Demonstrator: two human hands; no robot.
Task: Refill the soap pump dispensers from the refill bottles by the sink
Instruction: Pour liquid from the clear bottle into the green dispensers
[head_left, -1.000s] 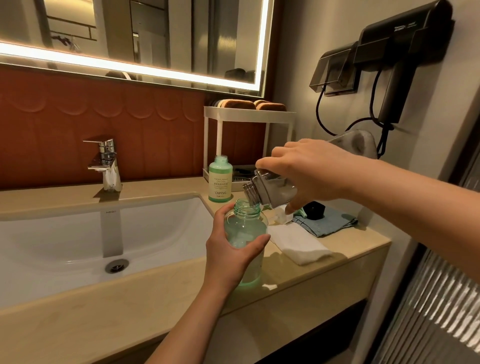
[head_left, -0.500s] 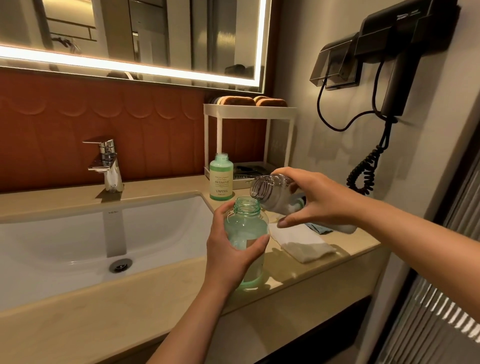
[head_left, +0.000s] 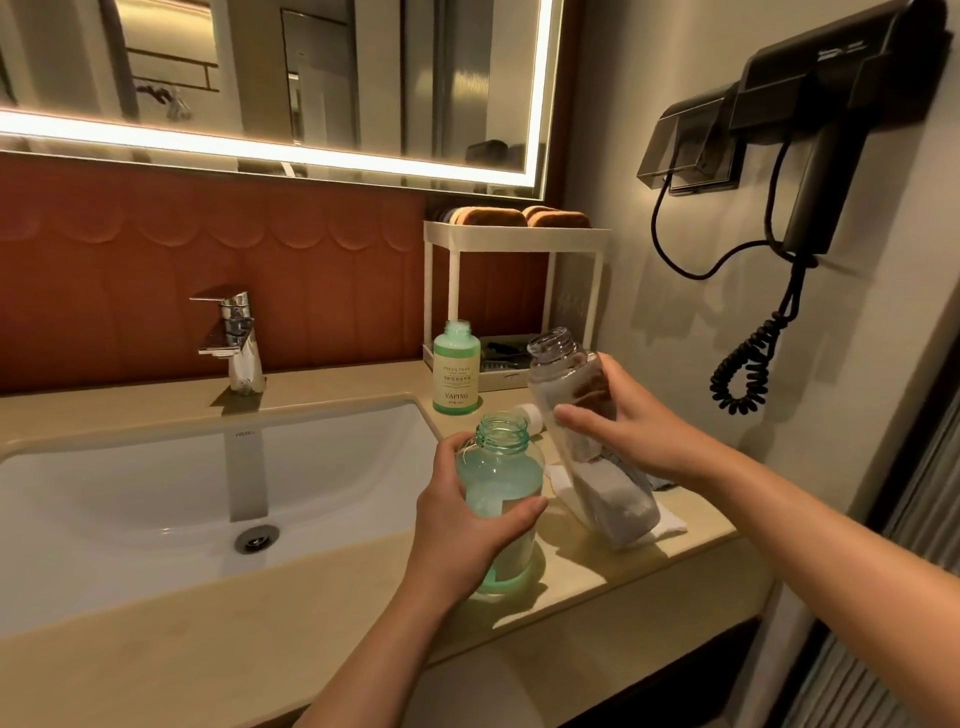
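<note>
My left hand (head_left: 462, 525) grips a clear green-tinted bottle (head_left: 501, 483) that stands uncapped on the counter, partly filled with pale green liquid. My right hand (head_left: 634, 431) holds a clear uncapped bottle (head_left: 576, 415) with whitish contents. It leans with its neck up and to the left, its base resting near a white cloth (head_left: 670, 525). A second green bottle (head_left: 456, 371) labelled YAPING stands uncapped behind them. A small white cap (head_left: 532, 415) lies just behind the held green bottle.
A white sink basin (head_left: 156, 499) with a chrome tap (head_left: 236, 338) fills the left. A white two-tier rack (head_left: 519, 239) stands in the back corner of the beige counter (head_left: 208, 644). A black hair dryer (head_left: 826, 119) with a coiled cord hangs on the right wall.
My right hand has swung the clear bottle from a tipped pouring position over the green bottle's mouth back down to near upright on the counter. My left hand has stayed on the green bottle.
</note>
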